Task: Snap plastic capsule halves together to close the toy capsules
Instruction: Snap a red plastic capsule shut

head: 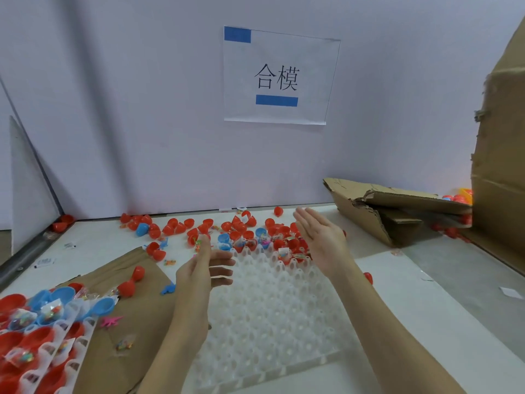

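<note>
Head view looks down on a white moulded plastic tray (272,314) of egg-shaped cups, translucent and ribbed, lying flat on the pale table (412,294). Both hands hover over it, holding nothing: the left hand (199,268) has its fingers straight and spread, pointing right; the right hand (321,237) is flat, palm turned inward, fingers together. Glossy red and blue capsule halves (227,231) lie scattered beyond the tray's far edge, mixed with small bagged toys too blurred to make out. More halves sit in a second tray (42,345), cut off at the lower left corner, on a brown cardboard sheet (136,322). Torn corrugated cardboard (392,209) crowds the right side. Bare table remains right of the tray.
</note>
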Demonstrator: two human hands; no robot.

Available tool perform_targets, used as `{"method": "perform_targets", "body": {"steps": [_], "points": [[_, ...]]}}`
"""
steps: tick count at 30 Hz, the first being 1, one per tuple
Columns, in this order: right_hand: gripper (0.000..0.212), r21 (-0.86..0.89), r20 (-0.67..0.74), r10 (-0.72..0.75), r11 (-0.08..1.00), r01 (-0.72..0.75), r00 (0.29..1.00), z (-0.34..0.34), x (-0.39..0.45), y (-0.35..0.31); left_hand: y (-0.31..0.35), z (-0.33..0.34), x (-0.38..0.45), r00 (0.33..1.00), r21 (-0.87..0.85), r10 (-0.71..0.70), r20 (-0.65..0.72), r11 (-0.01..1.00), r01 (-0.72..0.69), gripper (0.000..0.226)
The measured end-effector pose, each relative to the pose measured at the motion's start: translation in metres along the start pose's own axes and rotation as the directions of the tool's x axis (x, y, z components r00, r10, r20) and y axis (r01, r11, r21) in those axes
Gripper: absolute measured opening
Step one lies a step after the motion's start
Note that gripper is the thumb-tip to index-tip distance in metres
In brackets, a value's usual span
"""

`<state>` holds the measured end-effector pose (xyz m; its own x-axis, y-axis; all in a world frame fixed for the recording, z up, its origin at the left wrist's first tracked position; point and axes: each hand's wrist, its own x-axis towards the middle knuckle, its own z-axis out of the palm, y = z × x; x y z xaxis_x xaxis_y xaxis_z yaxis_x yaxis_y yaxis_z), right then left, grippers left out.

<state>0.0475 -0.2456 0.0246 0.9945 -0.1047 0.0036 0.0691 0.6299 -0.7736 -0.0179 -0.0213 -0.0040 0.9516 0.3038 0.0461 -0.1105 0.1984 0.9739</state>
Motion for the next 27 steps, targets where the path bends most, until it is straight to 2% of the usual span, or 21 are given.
{"method": "perform_targets", "body": {"steps": [3,5,6,7,8,9,10,11,12,14,16,23,25,27], "points": [[0.025,-0.208,-0.016,-0.041,0.978,0.036,0.999,-0.005,-0.01,0.011,0.001,-0.003,0.001,0.999,0.041,0.027,-0.023,0.999,-0.026,0.06],[0.024,-0.45,-0.124,-0.187,0.886,0.113,0.975,-0.009,-0.003,0.009,0.001,-0.004,0.003,0.998,0.071,0.05,-0.037,0.996,-0.047,0.059],[0.025,-0.619,-0.153,-0.302,0.772,0.147,0.941,-0.013,0.005,0.005,0.001,-0.005,0.003,0.997,0.079,0.058,-0.043,0.995,-0.055,0.059],[0.027,-0.8,-0.128,-0.405,0.581,0.147,0.905,-0.019,0.015,-0.001,0.001,-0.005,0.004,0.997,0.086,0.063,-0.046,0.995,-0.059,0.06],[0.03,-0.942,-0.061,-0.453,0.321,0.099,0.889,-0.026,0.026,-0.007,0.001,-0.006,0.004,0.997,0.094,0.063,-0.045,0.994,-0.058,0.06],[0.033,-0.998,-0.005,-0.436,0.063,0.025,0.9,-0.033,0.037,-0.012,0.001,-0.005,0.004,0.997,0.098,0.061,-0.042,0.994,-0.056,0.06],[0.036,-0.989,0.014,-0.385,-0.141,-0.044,0.923,-0.039,0.047,-0.016,0.001,-0.005,0.005,0.998,0.095,0.059,-0.038,0.994,-0.056,0.06],[0.035,-0.96,-0.002,-0.328,-0.263,-0.094,0.945,-0.045,0.054,-0.018,0.0,-0.005,0.004,0.998,0.089,0.06,-0.033,0.994,-0.057,0.06],[0.032,-0.935,-0.033,-0.281,-0.33,-0.129,0.959,-0.049,0.059,-0.018,0.0,-0.005,0.005,0.998,0.088,0.062,-0.026,0.994,-0.06,0.06],[0.028,-0.895,-0.067,-0.222,-0.418,-0.157,0.973,-0.058,0.065,-0.016,-0.002,-0.005,0.005,0.998,0.105,0.068,-0.015,0.992,-0.066,0.061],[0.032,-0.879,-0.047,-0.226,-0.454,-0.148,0.973,-0.067,0.071,-0.012,-0.003,-0.005,0.006,0.998,0.112,0.063,-0.01,0.992,-0.061,0.062],[0.028,-0.945,0.024,-0.341,-0.316,-0.09,0.94,-0.062,0.072,-0.014,-0.003,-0.006,0.008,0.999,0.106,0.042,-0.005,0.994,-0.042,0.066],[0.027,-0.949,0.104,-0.365,-0.315,-0.018,0.925,-0.053,0.067,-0.015,-0.004,-0.005,0.008,0.999,0.114,0.038,0.001,0.993,-0.038,0.064],[0.028,-0.921,0.256,-0.391,-0.378,0.1,0.884,-0.038,0.064,-0.015,-0.005,-0.005,0.008,0.999,0.124,0.039,0.008,0.991,-0.04,0.064]]}}
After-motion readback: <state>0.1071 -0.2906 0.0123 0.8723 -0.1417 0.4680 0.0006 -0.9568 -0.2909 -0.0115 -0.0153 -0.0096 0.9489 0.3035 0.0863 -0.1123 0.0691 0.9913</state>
